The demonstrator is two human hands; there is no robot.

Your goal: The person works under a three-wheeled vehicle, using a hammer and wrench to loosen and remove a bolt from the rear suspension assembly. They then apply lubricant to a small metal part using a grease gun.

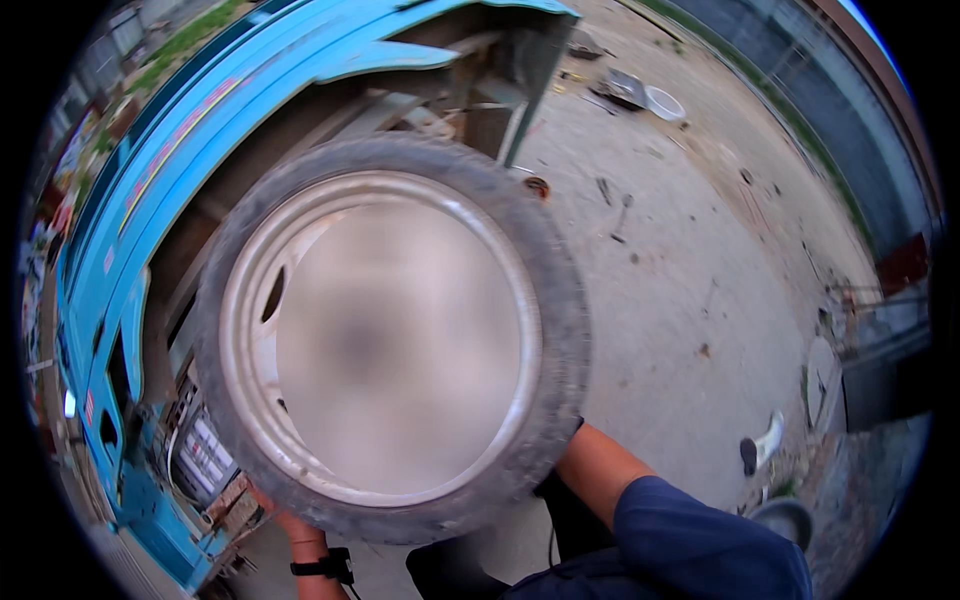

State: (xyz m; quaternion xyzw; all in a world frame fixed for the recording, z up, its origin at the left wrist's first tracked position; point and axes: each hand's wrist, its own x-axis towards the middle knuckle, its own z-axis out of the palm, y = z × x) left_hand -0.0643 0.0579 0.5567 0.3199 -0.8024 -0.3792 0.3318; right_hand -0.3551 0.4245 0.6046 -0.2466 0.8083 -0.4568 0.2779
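Closest to me is a wheel (385, 340), its broad face turned up toward me; it fills the middle of my view. A dark grey tyre (562, 310) runs around the pale, worn metal rim (245, 400), and the centre is too blurred to make out. An elongated dark opening shows near the rim's left side.

On my left, a bright blue vehicle body (150, 190) curves around, with rusty framing inside, partly covered by the wheel. Low down there, a grey slatted part (205, 455) sits just beside the tyre. My left hand (262, 500) is at the tyre's lower left edge, mostly covered by it, and I cannot tell how wide its fingers are. A black band (325, 567) circles that wrist.

To the right, my right forearm (600, 470), in a navy sleeve (690, 525), reaches the tyre's lower right edge. The hand itself is hidden behind the rubber, so I cannot tell what its fingers do. Beyond lies the pale ground (690, 340), where tools (623, 215) are scattered and, farther off, a white basin (665, 104) rests beside a grey tray (622, 88).
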